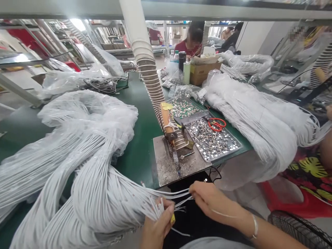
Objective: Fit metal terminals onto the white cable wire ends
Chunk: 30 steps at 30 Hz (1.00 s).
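A large bundle of white cables (pixel 90 193) spreads over the left side of the bench and hangs at its front edge. At the bundle's loose ends, my left hand (pixel 159 224) is closed around several cables, with a small yellow piece (pixel 173 218) by its thumb. Farther right, my right hand (pixel 214 202) pinches a few strands drawn out from the same bundle; its fingertips partly hide their ends. Beyond the hands, a soldering iron (pixel 167 119) with a wooden handle is fixed tip-down over a stained metal plate (pixel 162 166).
A tray of small metal connectors (pixel 207 138) holds red-handled scissors (pixel 217 124). Behind it lie small green circuit boards (pixel 183 108). An extraction hose (pixel 149 72) comes down to the iron. More bagged cables (pixel 254 110) lie right; a fan (pixel 298 226) stands low right. Co-workers sit beyond.
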Each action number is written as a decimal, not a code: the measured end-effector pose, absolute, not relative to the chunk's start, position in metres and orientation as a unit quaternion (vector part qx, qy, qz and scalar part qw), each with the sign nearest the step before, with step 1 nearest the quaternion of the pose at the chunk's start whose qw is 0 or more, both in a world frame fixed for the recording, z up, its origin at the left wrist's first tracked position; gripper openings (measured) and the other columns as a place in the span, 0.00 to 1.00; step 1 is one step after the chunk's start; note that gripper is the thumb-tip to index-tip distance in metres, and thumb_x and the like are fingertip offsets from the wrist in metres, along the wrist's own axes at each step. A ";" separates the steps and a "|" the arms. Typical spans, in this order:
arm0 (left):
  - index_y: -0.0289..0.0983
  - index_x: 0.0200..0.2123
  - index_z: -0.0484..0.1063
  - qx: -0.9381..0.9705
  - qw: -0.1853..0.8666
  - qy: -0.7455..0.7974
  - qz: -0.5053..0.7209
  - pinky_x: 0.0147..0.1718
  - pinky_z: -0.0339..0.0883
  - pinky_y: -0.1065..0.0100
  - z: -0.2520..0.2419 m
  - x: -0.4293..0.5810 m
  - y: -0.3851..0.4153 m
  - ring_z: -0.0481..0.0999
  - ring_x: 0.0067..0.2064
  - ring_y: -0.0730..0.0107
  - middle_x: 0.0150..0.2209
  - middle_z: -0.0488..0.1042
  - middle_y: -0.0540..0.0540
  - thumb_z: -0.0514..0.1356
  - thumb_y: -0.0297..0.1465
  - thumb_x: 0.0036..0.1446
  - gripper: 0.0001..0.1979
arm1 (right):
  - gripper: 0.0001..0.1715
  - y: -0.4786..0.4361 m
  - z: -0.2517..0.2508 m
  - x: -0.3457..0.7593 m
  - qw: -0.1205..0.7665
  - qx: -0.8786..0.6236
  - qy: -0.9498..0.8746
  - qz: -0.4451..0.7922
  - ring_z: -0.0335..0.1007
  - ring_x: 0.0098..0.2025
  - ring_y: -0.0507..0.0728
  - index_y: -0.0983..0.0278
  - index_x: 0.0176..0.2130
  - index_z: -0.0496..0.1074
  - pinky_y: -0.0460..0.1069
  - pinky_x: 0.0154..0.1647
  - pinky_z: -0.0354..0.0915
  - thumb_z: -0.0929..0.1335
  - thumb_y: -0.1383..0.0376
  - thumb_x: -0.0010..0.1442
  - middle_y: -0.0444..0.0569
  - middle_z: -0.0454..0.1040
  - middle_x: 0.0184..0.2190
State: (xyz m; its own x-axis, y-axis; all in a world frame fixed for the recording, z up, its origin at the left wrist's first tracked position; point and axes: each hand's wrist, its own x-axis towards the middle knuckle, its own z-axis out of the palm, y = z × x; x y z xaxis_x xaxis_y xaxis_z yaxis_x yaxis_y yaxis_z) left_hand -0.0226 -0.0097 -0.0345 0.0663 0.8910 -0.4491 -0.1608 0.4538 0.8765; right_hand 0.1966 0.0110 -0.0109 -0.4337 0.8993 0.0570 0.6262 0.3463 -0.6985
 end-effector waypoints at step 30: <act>0.37 0.26 0.81 0.459 0.564 0.594 0.343 0.25 0.60 0.69 -0.026 -0.007 0.001 0.66 0.25 0.69 0.20 0.72 0.50 0.70 0.47 0.47 0.17 | 0.05 0.013 -0.023 0.164 0.426 -0.444 -0.424 0.665 0.59 0.18 0.46 0.66 0.29 0.72 0.42 0.20 0.56 0.71 0.65 0.51 0.38 0.67 0.19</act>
